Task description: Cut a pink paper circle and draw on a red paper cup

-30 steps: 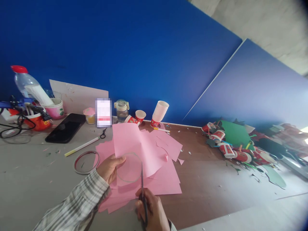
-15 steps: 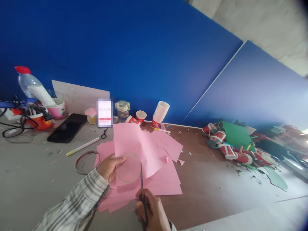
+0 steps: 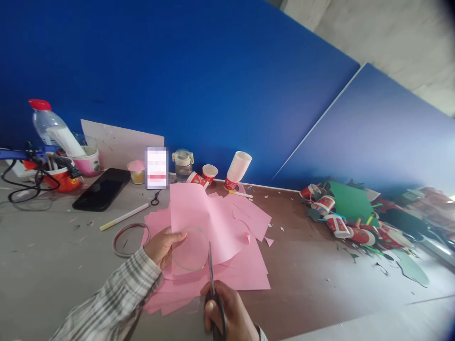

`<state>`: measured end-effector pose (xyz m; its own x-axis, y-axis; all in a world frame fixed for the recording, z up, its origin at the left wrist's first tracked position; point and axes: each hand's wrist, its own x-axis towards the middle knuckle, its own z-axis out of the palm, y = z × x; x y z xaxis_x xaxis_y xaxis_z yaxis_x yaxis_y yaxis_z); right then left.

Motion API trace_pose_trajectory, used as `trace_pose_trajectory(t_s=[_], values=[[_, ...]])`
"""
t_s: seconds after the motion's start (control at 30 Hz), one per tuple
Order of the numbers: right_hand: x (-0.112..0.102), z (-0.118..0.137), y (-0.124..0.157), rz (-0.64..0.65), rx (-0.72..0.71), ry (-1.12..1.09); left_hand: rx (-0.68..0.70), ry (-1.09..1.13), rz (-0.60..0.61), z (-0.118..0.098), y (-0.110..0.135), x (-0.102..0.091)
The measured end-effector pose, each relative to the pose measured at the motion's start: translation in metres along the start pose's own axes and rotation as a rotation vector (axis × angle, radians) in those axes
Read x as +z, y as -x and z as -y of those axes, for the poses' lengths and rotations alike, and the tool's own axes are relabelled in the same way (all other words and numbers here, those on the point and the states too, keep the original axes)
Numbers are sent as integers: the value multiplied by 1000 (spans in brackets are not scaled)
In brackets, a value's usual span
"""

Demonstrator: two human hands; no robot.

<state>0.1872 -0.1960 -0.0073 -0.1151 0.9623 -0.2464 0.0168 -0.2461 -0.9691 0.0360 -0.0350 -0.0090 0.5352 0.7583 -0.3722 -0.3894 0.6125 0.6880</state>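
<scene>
My left hand [image 3: 162, 246] pinches a pink paper sheet [image 3: 202, 220] and holds it up off the table; a pencilled circle [image 3: 190, 248] is drawn on its lower part. My right hand [image 3: 229, 315] grips scissors [image 3: 212, 274] whose blades point up into the sheet at the right edge of the circle. More pink sheets [image 3: 245, 272] lie in a loose stack under the raised one.
A tape ring [image 3: 131, 239], a pen [image 3: 124, 217], a black phone [image 3: 102, 188] and small scissors [image 3: 154, 198] lie to the left. Paper cups [image 3: 239, 166], a jar [image 3: 184, 166] and a bottle [image 3: 50, 128] stand by the blue wall. Cut cups and green paper [image 3: 350, 203] are heaped at right.
The view has drifted slightly right and down. My right hand with the scissors has slid a little lower; the left hand keeps holding the sheet in the same place.
</scene>
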Motion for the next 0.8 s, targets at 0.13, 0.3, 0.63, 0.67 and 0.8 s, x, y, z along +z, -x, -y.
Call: trace_pose_trajectory(t_s=[0.13, 0.3, 0.63, 0.67, 0.8], values=[[-4, 8, 2, 57, -34, -54, 21, 3, 3, 1, 2, 3], [-7, 17, 1, 64, -36, -40, 14, -8, 29, 1, 6, 9], [-14, 23, -9, 57, -38, 70, -18, -16, 40, 2, 6, 10], [-15, 25, -10, 64, -36, 77, -21, -17, 43, 3, 6, 10], [-21, 29, -14, 120, -37, 45, -36, -18, 57, 4, 5, 7]])
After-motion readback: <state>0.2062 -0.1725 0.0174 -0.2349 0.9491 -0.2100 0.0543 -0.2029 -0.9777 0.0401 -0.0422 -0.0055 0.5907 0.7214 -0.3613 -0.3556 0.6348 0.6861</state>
